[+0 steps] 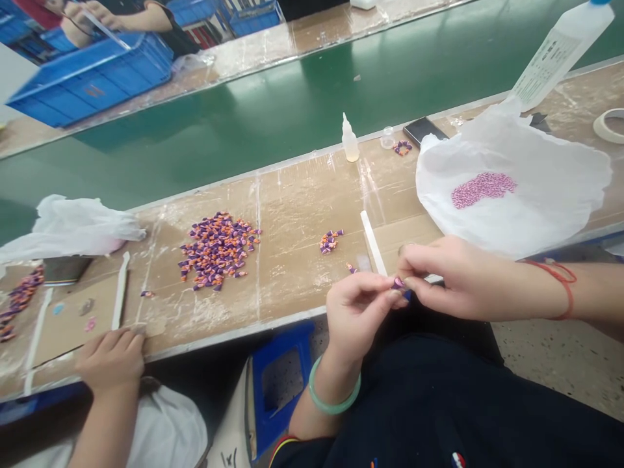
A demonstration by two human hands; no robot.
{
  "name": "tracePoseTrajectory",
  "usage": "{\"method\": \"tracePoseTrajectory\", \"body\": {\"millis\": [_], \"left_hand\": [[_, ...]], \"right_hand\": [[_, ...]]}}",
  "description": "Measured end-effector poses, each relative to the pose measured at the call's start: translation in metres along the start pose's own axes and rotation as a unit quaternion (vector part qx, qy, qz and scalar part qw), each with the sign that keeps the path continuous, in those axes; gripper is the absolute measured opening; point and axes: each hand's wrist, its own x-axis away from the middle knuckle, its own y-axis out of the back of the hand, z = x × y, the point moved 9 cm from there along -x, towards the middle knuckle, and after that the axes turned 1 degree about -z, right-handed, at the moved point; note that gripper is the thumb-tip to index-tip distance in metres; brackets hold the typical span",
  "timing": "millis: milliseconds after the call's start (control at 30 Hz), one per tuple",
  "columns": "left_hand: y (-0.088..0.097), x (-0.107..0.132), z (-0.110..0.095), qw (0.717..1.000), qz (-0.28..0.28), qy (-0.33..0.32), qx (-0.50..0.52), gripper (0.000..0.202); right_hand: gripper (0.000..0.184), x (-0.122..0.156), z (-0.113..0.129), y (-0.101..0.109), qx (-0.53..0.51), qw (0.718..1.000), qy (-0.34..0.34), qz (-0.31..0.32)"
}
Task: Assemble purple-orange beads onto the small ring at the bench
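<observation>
My left hand (pixel 358 312), with a green bangle on its wrist, pinches a small purple and pink piece (pixel 398 283) between thumb and fingertips at the table's front edge. Against that piece, my right hand (pixel 448 276) has its thumb and forefinger closed; what lies between them is too small to make out. Just beyond the hands is a white strip (pixel 373 242) on the table. A small cluster of purple and orange pieces (pixel 330 242) lies left of it, and a large pile of similar pieces (pixel 217 250) farther left.
White sheeting (pixel 550 214) holds tiny pink bits (pixel 482 189) at right. Behind stand a dropper bottle (pixel 350 140), a dark phone (pixel 424 131) and a large white bottle (pixel 560 58). A co-worker's hand (pixel 112 357) rests at left; another person is beside a blue crate (pixel 97 81).
</observation>
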Motion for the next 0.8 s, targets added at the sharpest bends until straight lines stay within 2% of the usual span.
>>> {"method": "tracePoseTrajectory", "body": {"millis": [67,133,200,267,367,433,500,533,667,800], "left_hand": [[0.013,0.001,0.008,0.997,0.032,0.031,-0.069,0.013],[0.039,-0.001,0.015,0.981,0.033,0.048,-0.183,0.011],[0.073,-0.006,0.018,0.950,-0.003,0.051,-0.308,0.011],[0.099,-0.014,0.022,0.914,-0.023,0.065,-0.399,0.015],[0.120,-0.029,0.026,0.888,-0.042,0.073,-0.452,0.026],[0.130,-0.042,0.018,0.881,-0.096,0.055,-0.461,0.028],[0.135,-0.054,0.010,0.869,-0.143,0.051,-0.471,0.026],[0.135,-0.061,0.009,0.862,-0.146,0.061,-0.481,0.023],[0.119,-0.082,0.012,0.811,-0.080,0.104,-0.570,0.016],[0.110,-0.092,0.014,0.758,-0.022,0.102,-0.644,0.023]], "right_hand": [[0.010,0.004,-0.010,-0.001,-0.003,1.000,-0.006,0.004],[0.016,0.011,-0.025,0.009,-0.008,0.999,-0.028,-0.026],[0.023,0.020,-0.042,0.028,-0.005,0.995,-0.064,-0.080],[0.018,0.030,-0.056,0.046,0.010,0.988,-0.098,-0.122],[0.018,0.043,-0.069,0.064,0.037,0.977,-0.134,-0.161],[0.020,0.052,-0.076,0.072,0.038,0.968,-0.162,-0.186],[0.020,0.062,-0.086,0.078,0.034,0.954,-0.204,-0.217],[0.018,0.068,-0.091,0.083,0.035,0.944,-0.228,-0.237],[0.010,0.094,-0.111,0.100,0.025,0.901,-0.297,-0.315],[0.005,0.115,-0.130,0.109,-0.004,0.871,-0.340,-0.355]]}}
